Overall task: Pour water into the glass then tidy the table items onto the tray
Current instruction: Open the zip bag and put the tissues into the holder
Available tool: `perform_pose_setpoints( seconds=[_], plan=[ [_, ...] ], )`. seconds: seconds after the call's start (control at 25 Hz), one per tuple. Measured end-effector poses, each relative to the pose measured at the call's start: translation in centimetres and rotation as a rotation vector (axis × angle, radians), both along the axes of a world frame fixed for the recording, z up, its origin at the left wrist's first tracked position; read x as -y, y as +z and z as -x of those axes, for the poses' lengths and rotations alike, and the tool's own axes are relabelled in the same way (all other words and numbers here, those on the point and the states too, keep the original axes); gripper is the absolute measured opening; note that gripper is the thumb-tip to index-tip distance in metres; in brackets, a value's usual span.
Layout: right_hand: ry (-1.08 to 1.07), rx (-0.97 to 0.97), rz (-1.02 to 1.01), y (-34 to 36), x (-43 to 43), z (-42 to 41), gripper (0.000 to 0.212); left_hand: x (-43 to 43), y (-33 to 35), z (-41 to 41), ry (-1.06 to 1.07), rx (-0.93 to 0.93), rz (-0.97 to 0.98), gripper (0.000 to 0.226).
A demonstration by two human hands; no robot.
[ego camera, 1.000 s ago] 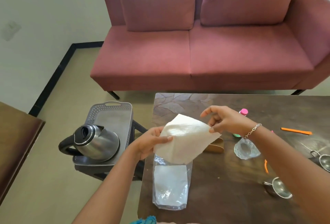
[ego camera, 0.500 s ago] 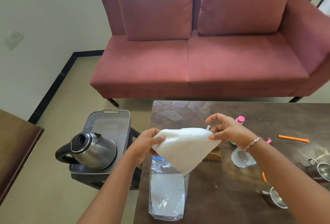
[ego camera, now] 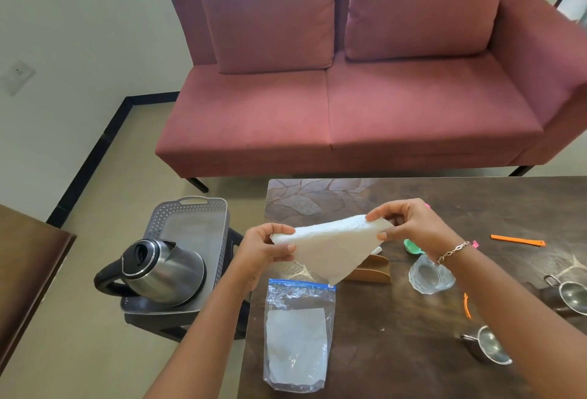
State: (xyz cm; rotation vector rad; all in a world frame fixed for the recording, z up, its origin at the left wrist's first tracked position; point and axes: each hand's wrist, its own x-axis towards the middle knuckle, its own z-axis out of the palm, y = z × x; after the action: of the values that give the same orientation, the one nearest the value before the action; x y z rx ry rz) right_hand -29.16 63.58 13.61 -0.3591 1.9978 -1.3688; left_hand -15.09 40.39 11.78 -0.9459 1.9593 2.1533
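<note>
Since a second ago you have doubled the white napkin (ego camera: 330,247) into a narrower triangle at frame centre, so I judge you are tidying; the kettle (ego camera: 163,271) sits on the tray (ego camera: 187,208) at lower left. Your left hand (ego camera: 263,251) and right hand (ego camera: 409,224) each pinch an upper corner, above the worktop (ego camera: 413,351); the glass (ego camera: 430,274) stands right of centre
</note>
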Motion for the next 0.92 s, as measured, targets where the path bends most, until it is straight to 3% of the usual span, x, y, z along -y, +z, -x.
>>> perform_pose_setpoints(
  seconds=[0.24, 0.36, 0.48, 0.6, 0.68, 0.8, 0.92],
  plan=[
    [-0.055, -0.246, -0.087, -0.5, -0.1, -0.3, 0.011, -0.7, 0.4, 0.5, 0.055, -0.087, 0.209, 0.013],
    [-0.083, -0.239, -0.087, -0.7, -0.3, -0.3, 0.007, -0.7, 1.0, 0.7, 0.049, -0.138, 0.212, 0.012],
    [-0.132, 0.062, 0.098, -1.2, -1.5, -0.6, 0.021, -0.7, 2.3, 0.9, -0.073, -0.241, 0.15, 0.011],
    [-0.289, 0.515, 0.282, -2.8, -2.7, -1.0, 0.021, -0.7, 3.8, 1.3, -0.189, -0.309, 0.14, 0.007],
    [-0.323, 0.824, 0.304, -4.6, -2.7, -2.4, 0.036, -0.9, 4.7, 1.5, -0.247, -0.357, 0.116, 0.003],
    [-0.152, 1.085, 0.272, -7.3, -1.3, -5.8, 0.071, -1.2, 5.7, 1.8, -0.326, -0.437, 0.061, 0.003],
    [0.092, 1.271, 0.435, -9.0, 0.5, -8.5, 0.087, -1.4, 6.4, 1.9, -0.43, -0.512, 0.023, 0.004]
  ],
)
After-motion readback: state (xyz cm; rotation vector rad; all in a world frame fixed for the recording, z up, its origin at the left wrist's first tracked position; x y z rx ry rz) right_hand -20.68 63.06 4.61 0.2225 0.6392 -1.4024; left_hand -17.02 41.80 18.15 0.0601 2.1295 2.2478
